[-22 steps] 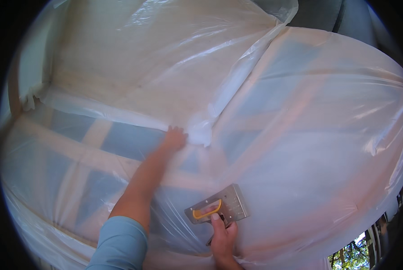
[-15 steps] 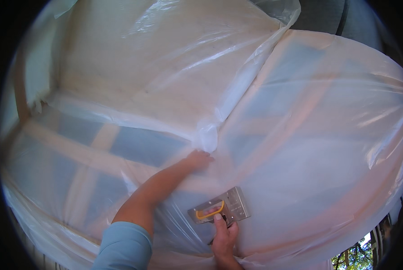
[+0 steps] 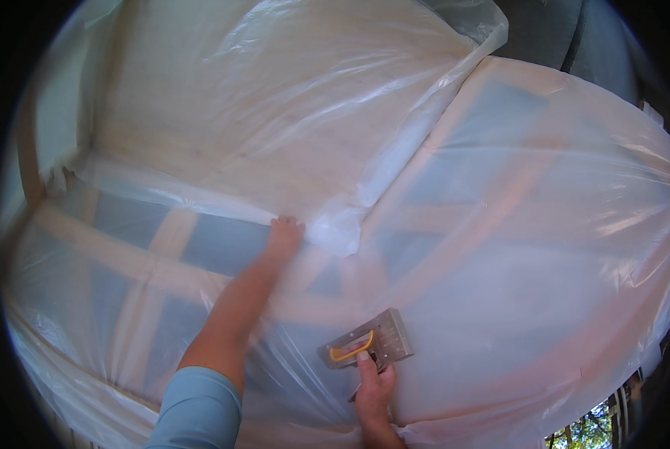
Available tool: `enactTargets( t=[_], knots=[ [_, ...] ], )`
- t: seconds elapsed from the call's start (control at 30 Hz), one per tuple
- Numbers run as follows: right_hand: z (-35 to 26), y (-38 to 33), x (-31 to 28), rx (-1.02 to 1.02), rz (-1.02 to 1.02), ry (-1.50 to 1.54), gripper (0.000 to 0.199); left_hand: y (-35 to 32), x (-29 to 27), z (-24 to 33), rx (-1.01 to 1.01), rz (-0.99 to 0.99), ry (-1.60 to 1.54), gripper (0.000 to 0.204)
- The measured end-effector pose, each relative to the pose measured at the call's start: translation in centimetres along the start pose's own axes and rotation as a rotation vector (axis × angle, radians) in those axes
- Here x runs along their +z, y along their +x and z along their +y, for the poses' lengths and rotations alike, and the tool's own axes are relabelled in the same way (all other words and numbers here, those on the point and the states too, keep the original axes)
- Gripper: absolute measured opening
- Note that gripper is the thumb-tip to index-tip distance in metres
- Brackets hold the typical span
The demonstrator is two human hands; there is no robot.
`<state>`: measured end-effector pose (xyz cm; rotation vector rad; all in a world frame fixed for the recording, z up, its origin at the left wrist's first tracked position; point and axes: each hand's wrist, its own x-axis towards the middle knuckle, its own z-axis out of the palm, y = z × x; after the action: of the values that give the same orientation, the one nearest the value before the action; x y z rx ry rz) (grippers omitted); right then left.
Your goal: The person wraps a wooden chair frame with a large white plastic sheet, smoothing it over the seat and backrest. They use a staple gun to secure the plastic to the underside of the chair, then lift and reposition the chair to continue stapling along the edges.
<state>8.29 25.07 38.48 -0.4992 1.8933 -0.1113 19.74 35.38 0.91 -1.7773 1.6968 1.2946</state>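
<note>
A large translucent plastic sheet is spread over a frame whose wooden strips and dark patches show through. My left hand reaches up to the seam where this sheet meets the upper plastic sheet. Its fingers are bent and close together at the sheet's edge, just left of a white bunched fold. In my right hand, lower down near the middle, is a metal staple gun with a yellow-edged handle. The thumb lies along the tool, which is over the lower sheet.
A wooden post stands at the far left, beside a knotted bit of plastic. Dark grey panels rise at the upper right. At the lower right, green leaves show past the sheet's edge.
My left hand has moved left and slightly up along the seam, from below the white fold to beside it. The right hand and staple gun have barely moved.
</note>
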Motion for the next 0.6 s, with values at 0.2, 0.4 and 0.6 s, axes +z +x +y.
enactTargets(
  t=[0.2,0.4,0.6],
  knots=[
    [-1.0,-0.1,1.1,-0.044,0.006,0.002,0.018,-2.8,-0.1,4.4,0.127,-0.119,-0.055,0.032],
    [-1.6,2.2,2.5,-0.041,-0.022,-0.306,0.027,-8.8,0.3,6.5,0.039,0.052,-0.036,0.030],
    [1.9,13.6,6.7,-0.111,-0.178,-0.843,0.050,-8.5,-2.3,3.1,-0.187,0.007,0.166,0.025]
  ],
)
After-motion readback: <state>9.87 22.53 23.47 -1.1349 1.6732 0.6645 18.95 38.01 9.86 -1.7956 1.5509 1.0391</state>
